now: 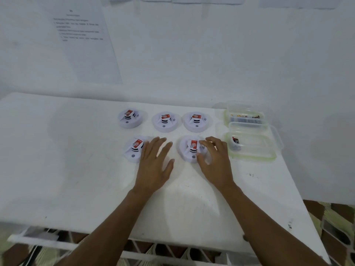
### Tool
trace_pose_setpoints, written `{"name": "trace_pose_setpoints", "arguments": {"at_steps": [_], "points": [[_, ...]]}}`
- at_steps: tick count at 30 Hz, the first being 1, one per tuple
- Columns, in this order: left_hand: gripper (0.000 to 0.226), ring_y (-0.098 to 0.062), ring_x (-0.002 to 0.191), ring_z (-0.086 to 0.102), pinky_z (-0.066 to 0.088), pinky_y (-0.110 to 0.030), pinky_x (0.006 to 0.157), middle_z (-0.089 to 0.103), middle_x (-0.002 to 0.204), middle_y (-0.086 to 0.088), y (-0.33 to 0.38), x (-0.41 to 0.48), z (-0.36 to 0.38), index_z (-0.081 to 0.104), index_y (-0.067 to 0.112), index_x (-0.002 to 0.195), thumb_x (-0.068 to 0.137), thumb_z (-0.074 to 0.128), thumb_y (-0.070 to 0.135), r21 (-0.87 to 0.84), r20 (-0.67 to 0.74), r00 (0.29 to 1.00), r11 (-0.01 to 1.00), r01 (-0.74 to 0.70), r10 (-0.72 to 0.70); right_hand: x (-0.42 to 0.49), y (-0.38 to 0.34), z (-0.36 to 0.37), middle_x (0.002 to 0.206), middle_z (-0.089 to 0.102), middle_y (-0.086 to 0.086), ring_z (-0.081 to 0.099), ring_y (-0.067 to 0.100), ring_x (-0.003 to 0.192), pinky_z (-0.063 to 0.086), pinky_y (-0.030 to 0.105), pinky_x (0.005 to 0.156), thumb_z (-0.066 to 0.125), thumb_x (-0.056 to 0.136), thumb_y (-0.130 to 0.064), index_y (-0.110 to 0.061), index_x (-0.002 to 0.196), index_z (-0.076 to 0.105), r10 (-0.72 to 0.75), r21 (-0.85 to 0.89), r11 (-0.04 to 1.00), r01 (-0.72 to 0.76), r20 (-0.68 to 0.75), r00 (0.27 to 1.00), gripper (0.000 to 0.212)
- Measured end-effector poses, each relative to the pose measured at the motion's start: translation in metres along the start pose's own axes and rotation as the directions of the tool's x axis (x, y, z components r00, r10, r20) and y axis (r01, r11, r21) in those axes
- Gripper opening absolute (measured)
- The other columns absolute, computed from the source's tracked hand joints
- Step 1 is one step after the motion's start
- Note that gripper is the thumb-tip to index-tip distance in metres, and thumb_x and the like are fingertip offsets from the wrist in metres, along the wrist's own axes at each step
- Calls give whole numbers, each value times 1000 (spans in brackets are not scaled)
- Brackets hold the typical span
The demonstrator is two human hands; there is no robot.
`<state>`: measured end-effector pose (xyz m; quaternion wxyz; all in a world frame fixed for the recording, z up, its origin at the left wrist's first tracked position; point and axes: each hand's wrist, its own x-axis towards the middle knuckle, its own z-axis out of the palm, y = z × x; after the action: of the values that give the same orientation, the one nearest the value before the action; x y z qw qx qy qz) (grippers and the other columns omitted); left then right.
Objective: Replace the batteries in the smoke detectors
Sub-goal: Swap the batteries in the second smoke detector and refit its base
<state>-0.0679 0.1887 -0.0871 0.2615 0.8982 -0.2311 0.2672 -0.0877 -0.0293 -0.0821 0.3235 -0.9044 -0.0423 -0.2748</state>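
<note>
Several white round smoke detectors with red labels lie on the white table: three in a far row and two nearer. My left hand lies flat with straight fingers beside the near-left detector, its edge touching it. My right hand is over the right side of the near-right detector, with its fingers curled round that detector's rim. A clear container at the right holds a few batteries.
A second clear container with several batteries stands behind the first, near the table's far right corner. A printed sheet hangs on the white wall. A patterned floor shows below the table's front edge.
</note>
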Motion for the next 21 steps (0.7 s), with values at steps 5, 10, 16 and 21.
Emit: {"name": "trace_pose_setpoints", "arguments": {"at_steps": [5,10,16,21], "points": [[71,-35,140,26,23,-50,114,33,150,-14,-65,1,-37,43,15,140,80,63,47,103,51,976,974,204,-210,-18,-24,7,117,60,2,51,22,106,46,35,91,59,85,-21,-13,114,66,-175,-59,983,173,-38,984,30],[86,-17,128,43,32,-23,105,45,136,4,-105,11,-60,43,13,139,69,81,47,-208,374,908,937,280,-188,-25,-68,43,113,60,-3,54,17,112,42,34,101,60,89,-18,-17,117,65,-158,20,987,157,37,987,29],[78,-2,122,40,30,-19,104,43,135,12,-114,24,-74,43,17,141,75,79,38,-320,454,881,898,302,-134,-2,-112,72,124,62,-1,51,11,115,41,22,100,71,81,-8,-14,128,59,-214,60,976,208,148,965,48],[73,-2,113,54,42,-21,99,54,133,12,-115,37,-92,46,23,139,76,67,54,-469,489,856,777,420,-167,15,-132,77,115,68,-3,59,5,99,49,20,87,74,85,-19,-18,128,59,-146,59,988,142,67,987,47]]}}
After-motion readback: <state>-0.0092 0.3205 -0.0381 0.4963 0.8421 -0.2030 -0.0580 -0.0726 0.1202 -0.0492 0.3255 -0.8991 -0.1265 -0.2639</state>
